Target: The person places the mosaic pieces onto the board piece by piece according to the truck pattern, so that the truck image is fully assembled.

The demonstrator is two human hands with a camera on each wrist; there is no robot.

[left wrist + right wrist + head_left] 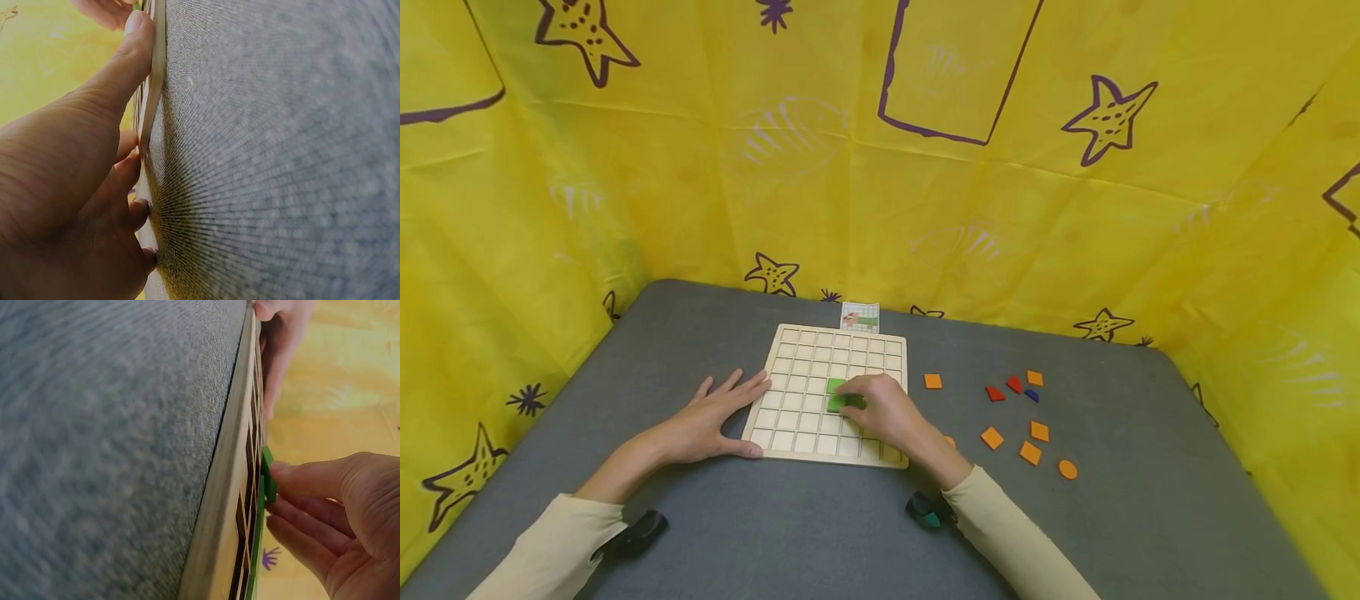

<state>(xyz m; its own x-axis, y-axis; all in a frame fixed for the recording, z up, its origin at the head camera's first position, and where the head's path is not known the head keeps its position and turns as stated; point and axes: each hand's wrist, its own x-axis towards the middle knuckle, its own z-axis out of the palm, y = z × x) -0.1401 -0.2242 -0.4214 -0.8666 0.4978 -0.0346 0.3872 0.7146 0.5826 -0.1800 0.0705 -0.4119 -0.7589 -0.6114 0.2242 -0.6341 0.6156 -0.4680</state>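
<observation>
A light wooden grid board [790, 400] with square cells lies on the dark table. My right hand [880, 408] is over its middle and pinches a green square tile [269, 478] between thumb and fingers. That tile is tilted against the board, beside more green [255, 544] lying in the grid. From above, green pieces [835, 404] show partly under the fingers, which hide the rest. My left hand [703, 425] has its fingers spread, fingertips at the board's left edge and thumb [134, 50] at its near left corner.
A small printed card [860, 317] lies at the board's far edge. To the right are several orange squares [992, 437], an orange round piece [1067, 469], red pieces [995, 393] and a blue piece [1032, 396]. A yellow patterned cloth [850, 183] hangs behind the table.
</observation>
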